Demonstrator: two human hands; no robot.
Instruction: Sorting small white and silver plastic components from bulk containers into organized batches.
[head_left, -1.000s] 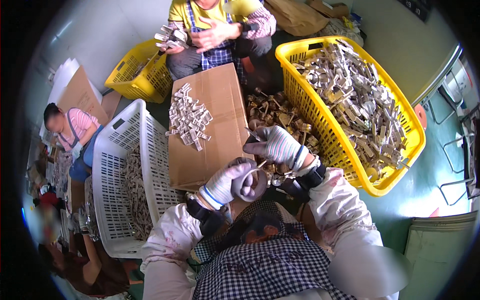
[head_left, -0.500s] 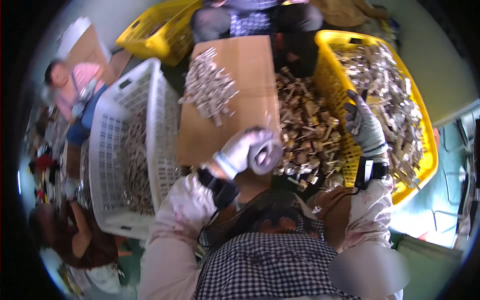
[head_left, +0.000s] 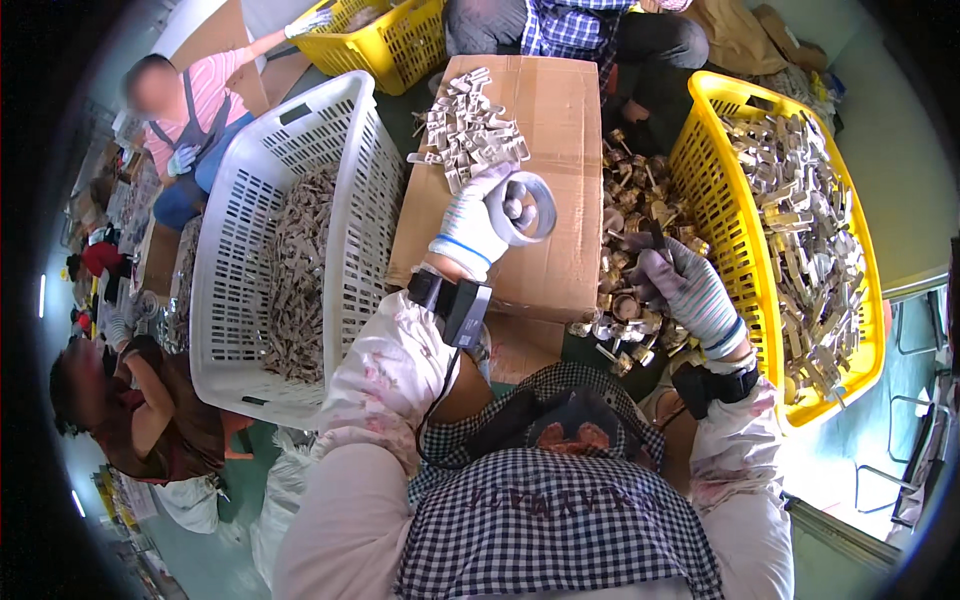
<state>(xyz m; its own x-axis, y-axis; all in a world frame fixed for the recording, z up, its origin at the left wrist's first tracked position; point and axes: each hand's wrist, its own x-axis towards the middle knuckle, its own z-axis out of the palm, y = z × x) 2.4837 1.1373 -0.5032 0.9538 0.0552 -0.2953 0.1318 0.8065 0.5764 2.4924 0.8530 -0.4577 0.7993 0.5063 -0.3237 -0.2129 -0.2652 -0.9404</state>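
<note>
- Tape roll (head_left: pixel 527 208) sits gripped in your left hand (head_left: pixel 473 222), above the cardboard box (head_left: pixel 560 110), near its right edge.
- Your right hand (head_left: pixel 688 290) pinches a small dark part (head_left: pixel 657 240) over the loose brass pieces (head_left: pixel 625 250).
- Two yellow baskets (head_left: pixel 745 260), one white basket (head_left: pixel 340 170); bare cardboard lies under the roll.

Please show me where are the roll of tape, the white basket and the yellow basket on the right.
roll of tape (head_left: pixel 528 207), head view, on its grey outer side.
white basket (head_left: pixel 362 195), head view, on its right wall.
yellow basket (head_left: pixel 727 235), head view, on its left wall.
</note>
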